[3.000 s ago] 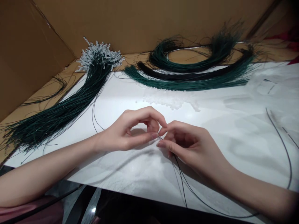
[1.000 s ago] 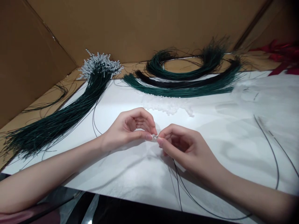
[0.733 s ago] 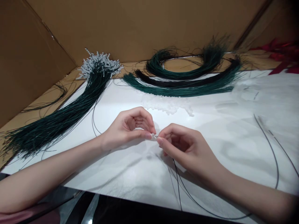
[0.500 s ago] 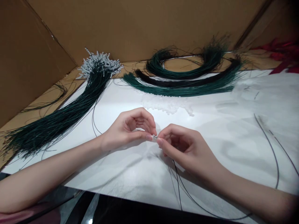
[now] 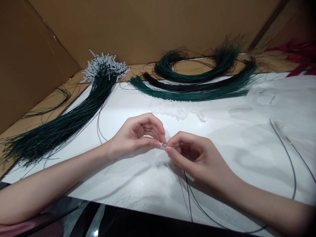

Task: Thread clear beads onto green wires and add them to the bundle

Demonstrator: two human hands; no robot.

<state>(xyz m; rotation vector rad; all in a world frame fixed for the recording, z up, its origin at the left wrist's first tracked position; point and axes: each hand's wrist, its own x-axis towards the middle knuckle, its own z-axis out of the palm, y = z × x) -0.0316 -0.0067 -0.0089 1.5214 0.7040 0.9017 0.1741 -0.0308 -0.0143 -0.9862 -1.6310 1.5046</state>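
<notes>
My left hand (image 5: 137, 135) and my right hand (image 5: 195, 154) meet fingertip to fingertip over a white sheet (image 5: 222, 131). My right hand pinches the end of a thin dark wire (image 5: 189, 194) that trails back toward me across the sheet. My left thumb and forefinger are pinched on something tiny and pale at the wire's tip; I cannot make out what it is. A loose heap of small clear beads (image 5: 177, 110) lies just beyond my hands.
A bundle of dark green wires tipped with white beads (image 5: 74, 112) fans out at the left. Curved bundles of green and black wires (image 5: 197, 82) lie at the back. Stray single wires (image 5: 288, 158) rest at the right. Brown cardboard walls (image 5: 148, 26) enclose the area.
Both hands keep the same pinch at the wire's tip. Compared with three seconds ago the view has tilted slightly and my left fingers have closed in tighter.
</notes>
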